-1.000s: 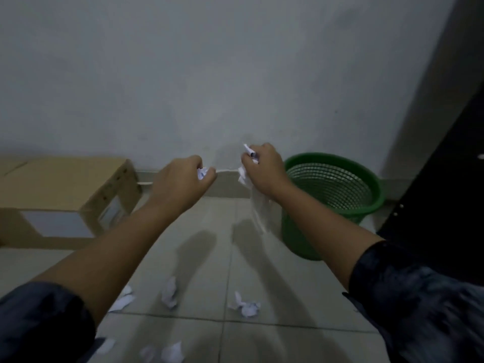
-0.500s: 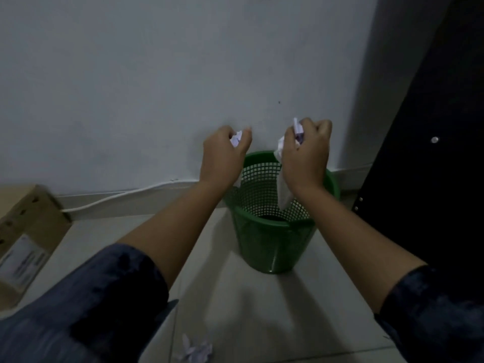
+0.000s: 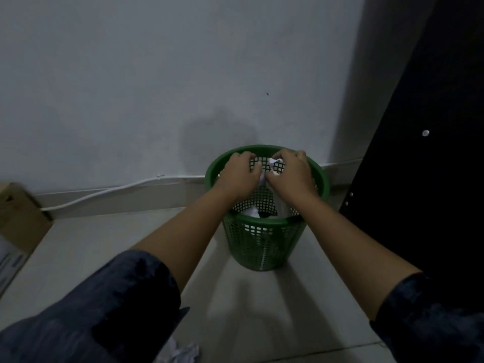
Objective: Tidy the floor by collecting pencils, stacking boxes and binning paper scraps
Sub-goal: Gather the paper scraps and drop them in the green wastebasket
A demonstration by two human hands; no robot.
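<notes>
A green mesh waste basket [image 3: 264, 247] stands on the tiled floor against the wall. Both my hands hover over its mouth, close together. My left hand [image 3: 239, 175] has its fingers curled around white paper scraps [image 3: 262, 178] that peek out by its fingertips. My right hand [image 3: 289, 172] pinches another crumpled white scrap [image 3: 275, 163] between thumb and fingers. White paper [image 3: 252, 212] lies inside the basket. One more crumpled scrap [image 3: 184, 351] lies on the floor near my left sleeve.
A cardboard box [image 3: 15, 231] sits on the floor at the far left. A white cable [image 3: 104, 193] runs along the skirting. A dark cabinet or door panel [image 3: 429, 179] stands close on the right of the basket.
Both hands have dropped from above the rim down into the basket's mouth and moved together. The view has closed in on the basket.
</notes>
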